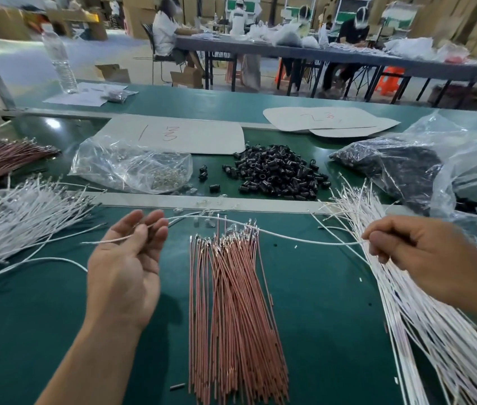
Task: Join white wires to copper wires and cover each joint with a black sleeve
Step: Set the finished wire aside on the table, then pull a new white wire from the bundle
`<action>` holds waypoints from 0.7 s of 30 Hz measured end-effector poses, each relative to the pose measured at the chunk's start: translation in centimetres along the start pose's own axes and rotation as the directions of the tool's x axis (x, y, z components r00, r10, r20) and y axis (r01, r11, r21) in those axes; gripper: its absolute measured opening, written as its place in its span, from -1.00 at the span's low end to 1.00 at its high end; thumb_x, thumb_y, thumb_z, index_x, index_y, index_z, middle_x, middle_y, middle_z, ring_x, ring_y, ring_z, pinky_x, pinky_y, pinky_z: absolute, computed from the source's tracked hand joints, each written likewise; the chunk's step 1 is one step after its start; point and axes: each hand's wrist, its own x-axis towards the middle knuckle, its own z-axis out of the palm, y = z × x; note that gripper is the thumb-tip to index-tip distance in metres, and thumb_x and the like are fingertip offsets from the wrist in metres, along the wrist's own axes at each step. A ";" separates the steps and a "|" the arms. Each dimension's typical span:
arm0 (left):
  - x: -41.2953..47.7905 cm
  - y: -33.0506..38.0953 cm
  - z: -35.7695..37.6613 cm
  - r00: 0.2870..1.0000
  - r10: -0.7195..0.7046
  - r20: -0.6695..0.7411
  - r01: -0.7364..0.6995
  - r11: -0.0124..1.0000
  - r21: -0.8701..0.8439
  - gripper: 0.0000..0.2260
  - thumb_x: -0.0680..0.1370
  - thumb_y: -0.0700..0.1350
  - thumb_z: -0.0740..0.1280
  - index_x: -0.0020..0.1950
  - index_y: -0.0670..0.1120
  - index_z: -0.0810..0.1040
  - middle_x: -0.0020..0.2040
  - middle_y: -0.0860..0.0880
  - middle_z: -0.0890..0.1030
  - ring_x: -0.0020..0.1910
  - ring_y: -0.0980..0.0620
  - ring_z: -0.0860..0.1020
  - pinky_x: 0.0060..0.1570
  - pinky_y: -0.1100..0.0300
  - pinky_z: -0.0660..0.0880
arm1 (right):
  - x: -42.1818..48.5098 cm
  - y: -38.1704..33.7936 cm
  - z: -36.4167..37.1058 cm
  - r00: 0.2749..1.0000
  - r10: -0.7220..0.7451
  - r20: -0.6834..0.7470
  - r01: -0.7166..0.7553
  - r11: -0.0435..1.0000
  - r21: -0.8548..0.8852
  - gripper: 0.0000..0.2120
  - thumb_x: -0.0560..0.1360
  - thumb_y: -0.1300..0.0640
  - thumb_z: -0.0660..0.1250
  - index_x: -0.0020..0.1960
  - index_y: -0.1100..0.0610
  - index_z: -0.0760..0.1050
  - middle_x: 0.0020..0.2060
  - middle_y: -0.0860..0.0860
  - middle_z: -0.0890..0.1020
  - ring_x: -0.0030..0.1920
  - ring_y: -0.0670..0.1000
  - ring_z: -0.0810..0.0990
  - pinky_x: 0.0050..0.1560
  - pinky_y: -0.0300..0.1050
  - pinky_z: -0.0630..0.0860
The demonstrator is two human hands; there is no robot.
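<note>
We hold one white wire [275,235] stretched nearly level from left to right above the green surface [324,302], sagging a little towards the right. Its long axis runs crosswise over the far tips of the copper wires [231,311]. Those lie in a loose bundle between our hands, lengthwise from near to far, with their metal-tipped ends pointing away from us. Our left hand [127,264] is turned palm up with its fingers [155,229] half open and gently curved. The thumb and forefinger lightly pinch the wire, and a short stretch of it pokes out to the left past the palm. Our right hand [406,247] is curled, its fingers [377,244] pressed together and pinching the other end just where it meets the bundle of white wires on the right [424,325]. A second spread of white wires [12,226] lies at the far left. The black sleeves [278,173] sit in a heap further back, well apart from both hands, beside a clear plastic bag [132,165].
</note>
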 end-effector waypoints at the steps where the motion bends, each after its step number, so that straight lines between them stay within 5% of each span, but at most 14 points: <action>1: -0.1 -0.2 0.1 1.000 -0.011 0.006 0.011 0.999 0.033 -0.82 0.66 -0.35 0.15 0.11 -0.17 0.52 -0.10 -0.13 0.73 -0.11 0.00 0.70 -0.06 0.28 0.61 | 0.6 0.3 0.2 0.999 0.036 0.027 -0.034 0.998 -0.047 -0.88 0.56 -0.07 0.32 -0.11 -0.13 0.61 -0.30 -0.15 0.67 -0.38 -0.12 0.58 -0.30 -0.13 0.53; 7: -1.4 -1.9 0.3 0.996 -0.035 0.085 -0.003 0.912 0.410 -0.84 0.65 -0.26 0.19 0.17 -0.14 0.51 -0.03 -0.13 0.72 -0.13 -0.05 0.70 -0.21 0.25 0.63 | 7.0 1.2 4.2 0.976 0.215 0.027 -0.210 0.971 -0.115 -0.69 0.65 -0.08 0.24 -0.17 0.04 0.56 -0.29 -0.01 0.65 -0.35 -0.10 0.53 -0.30 -0.13 0.39; 11: -1.8 -2.9 0.6 0.983 -0.030 0.184 -0.081 0.821 0.565 -0.86 0.63 -0.25 0.23 0.14 -0.13 0.52 -0.06 -0.09 0.73 -0.14 -0.09 0.70 -0.27 0.22 0.62 | 14.6 -0.1 8.1 0.993 0.119 0.020 -0.112 0.967 -0.230 -0.88 0.61 0.07 0.34 0.06 0.08 0.62 -0.03 0.02 0.69 -0.04 0.02 0.60 -0.01 -0.12 0.46; 15: -2.3 -3.6 0.4 0.984 -0.008 0.178 -0.109 0.764 0.636 -0.90 0.59 -0.26 0.30 0.07 -0.14 0.57 -0.10 -0.04 0.73 -0.16 -0.07 0.70 -0.29 0.24 0.61 | 19.7 -0.9 12.6 0.996 0.045 0.074 -0.015 0.931 -0.364 -0.65 0.64 0.11 0.30 0.39 0.17 0.48 0.25 0.18 0.53 0.23 0.18 0.53 0.24 0.01 0.46; 21: -1.6 -3.8 0.6 0.988 -0.023 0.156 -0.077 0.792 0.606 -0.75 0.59 -0.36 0.30 0.17 -0.06 0.51 -0.08 -0.01 0.71 -0.16 -0.01 0.69 -0.27 0.24 0.60 | 21.6 -1.5 15.9 0.995 -0.066 0.078 0.099 0.804 -0.586 -0.89 0.55 0.35 0.25 -0.03 0.23 0.54 -0.02 0.10 0.42 -0.09 0.08 0.44 -0.09 -0.02 0.50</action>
